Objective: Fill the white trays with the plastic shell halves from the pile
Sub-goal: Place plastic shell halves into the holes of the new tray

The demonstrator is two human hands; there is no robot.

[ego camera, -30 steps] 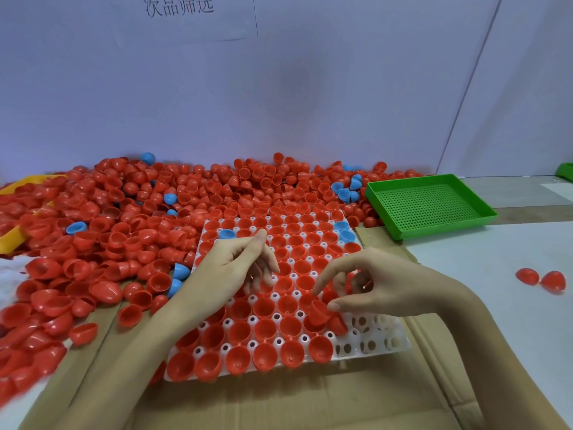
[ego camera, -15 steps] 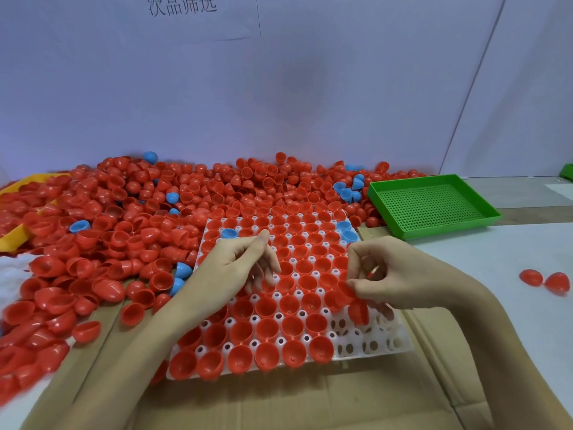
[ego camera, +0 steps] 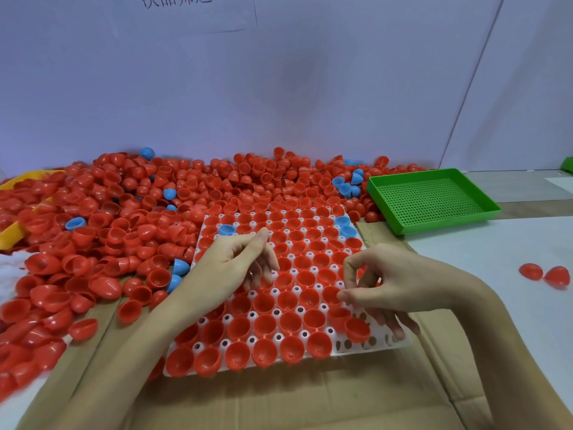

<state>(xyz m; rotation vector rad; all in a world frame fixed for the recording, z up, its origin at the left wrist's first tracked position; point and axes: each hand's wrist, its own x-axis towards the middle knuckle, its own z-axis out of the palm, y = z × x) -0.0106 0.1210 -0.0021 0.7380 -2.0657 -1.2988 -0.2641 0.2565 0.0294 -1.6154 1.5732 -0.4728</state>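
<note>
Beside the white tray's (ego camera: 403, 344) near-right empty holes, my right hand (ego camera: 390, 283) hovered, grasp indiscernible; left hand (ego camera: 235, 262) relaxed. Seat halves cup-up, squarely.

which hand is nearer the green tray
Right. The right hand is over the white tray's right side, toward the green tray; the left hand is farther left.

Bystanders around the desk (ego camera: 496, 268)

A green perforated tray (ego camera: 432, 198) sits at two o'clock; a yellow container (ego camera: 14, 235) peeks out at nine o'clock; flattened cardboard (ego camera: 294, 398) lies at six o'clock; a white wall (ego camera: 279, 88) with partly cropped writing stands at twelve.
</note>
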